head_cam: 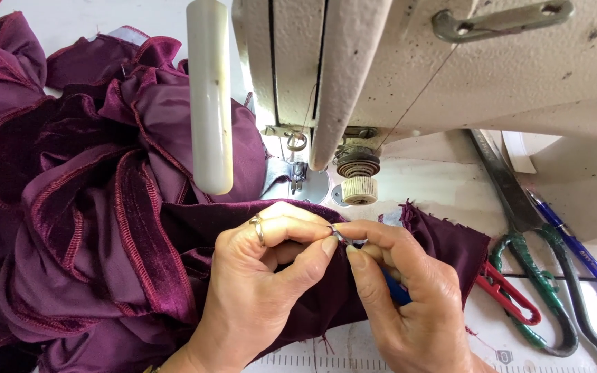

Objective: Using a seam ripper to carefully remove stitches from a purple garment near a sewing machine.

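Head view: left hand point(257, 276) and right hand point(409, 297) both pinch a small metal piece point(340, 236) over purple velvet fabric point(91, 207) on the desk point(450, 186), just before the sewing machine point(409, 62).

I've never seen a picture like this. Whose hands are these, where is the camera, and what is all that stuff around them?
The camera sits on the person's head and looks down, so you see their own two bare hands. The big cream body across the top is a sewing machine, with its needle area just above the hands. The left hand, wearing a ring, and the right hand pinch a small metal item between their fingertips over dark purple velvet fabric, which is piled in ruffles to the left. What the item is cannot be told. On the table to the right lie large scissors with green-wrapped handles, red thread snips and a blue pen.
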